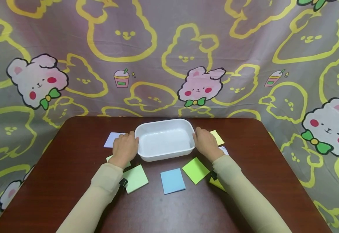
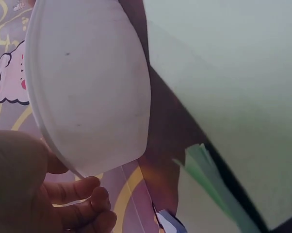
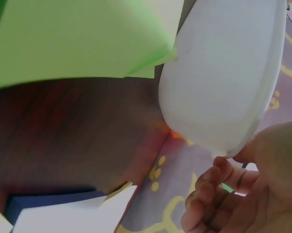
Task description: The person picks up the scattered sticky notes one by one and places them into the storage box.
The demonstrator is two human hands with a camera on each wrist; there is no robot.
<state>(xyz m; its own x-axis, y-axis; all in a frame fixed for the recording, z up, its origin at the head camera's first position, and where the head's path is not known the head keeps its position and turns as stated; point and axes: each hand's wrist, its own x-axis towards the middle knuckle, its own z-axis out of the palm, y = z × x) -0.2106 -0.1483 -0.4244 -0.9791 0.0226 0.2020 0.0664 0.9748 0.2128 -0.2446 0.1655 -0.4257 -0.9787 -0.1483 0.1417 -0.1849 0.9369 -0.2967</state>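
A white oval-cornered tray (image 1: 165, 139) is held at both short ends, toward the back of the dark table. The left hand (image 1: 125, 147) grips its left end; in the left wrist view the thumb and fingers of that hand (image 2: 63, 189) pinch the rim of the tray (image 2: 90, 92). At the right end the right hand (image 1: 206, 142) holds on; the right wrist view shows its thumb and fingers (image 3: 233, 189) pinching the rim of the tray (image 3: 219, 73).
Sticky-note pads lie around the tray: pale green (image 1: 135, 179), blue (image 1: 173, 181), bright green (image 1: 196, 170), lilac (image 1: 111, 139) and pale yellow (image 1: 217, 137), with others partly under the arms. Behind the brown table (image 1: 67, 155) hangs a patterned curtain (image 1: 157, 38).
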